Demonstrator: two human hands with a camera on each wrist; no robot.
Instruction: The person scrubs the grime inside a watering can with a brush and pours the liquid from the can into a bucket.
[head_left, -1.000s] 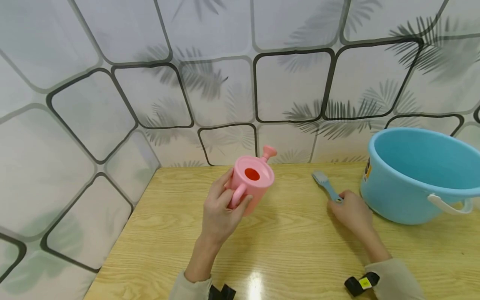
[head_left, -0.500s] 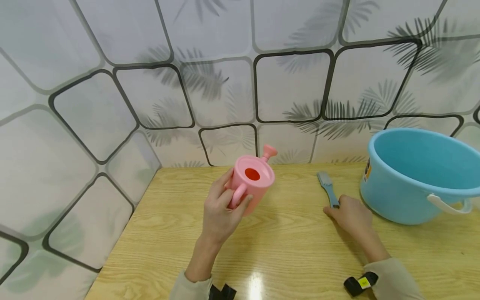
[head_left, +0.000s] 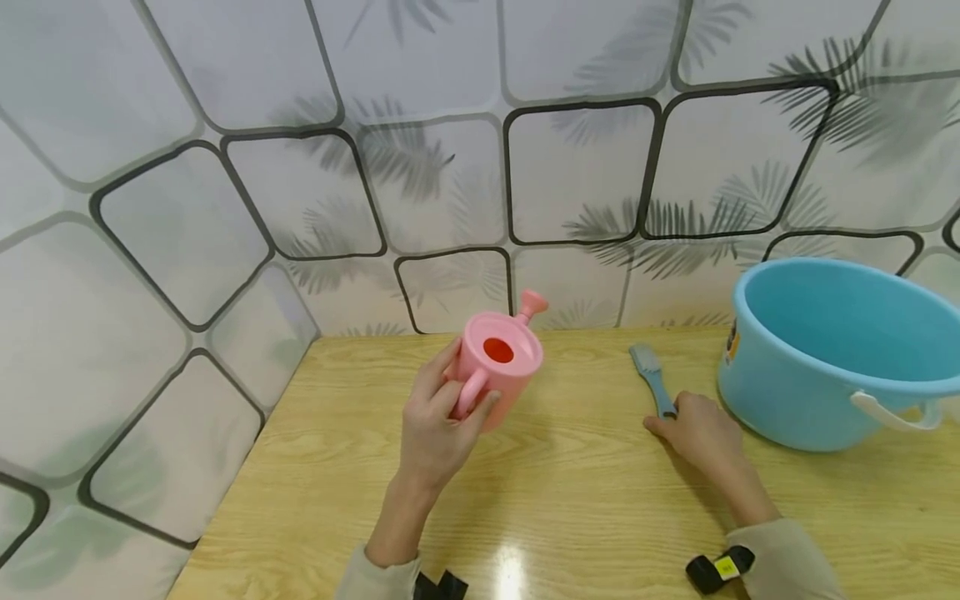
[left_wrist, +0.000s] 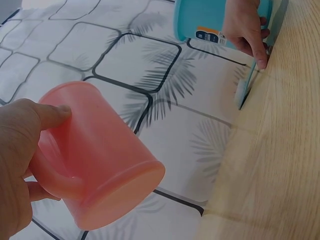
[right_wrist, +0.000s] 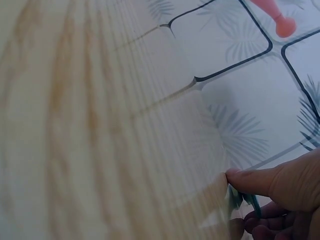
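My left hand (head_left: pixel 438 429) holds a pink toy watering can (head_left: pixel 504 379) by its handle, raised over the table with its round top opening facing me. The can's spout (head_left: pixel 532 305) points away to the right. In the left wrist view the can (left_wrist: pixel 102 155) is tilted, its flat base toward the lower right, with the thumb on its side. To the right, my right hand (head_left: pixel 701 433) pinches the handle end of a small blue brush (head_left: pixel 654 379), low at the tabletop. The brush's pale head (left_wrist: pixel 241 95) points toward the wall. In the right wrist view the fingers mostly hide the handle.
A large light-blue bucket (head_left: pixel 795 375) with a white handle (head_left: pixel 896 412) stands just right of my right hand. The wooden table (head_left: pixel 337 492) meets a wall (head_left: pixel 585 183) with stone-and-leaf patterned covering behind and on the left.
The brush has swung so that its handle end lies further left and nearer me. My right thumb has shifted left with it. My left hand keeps the watering can nearly still.
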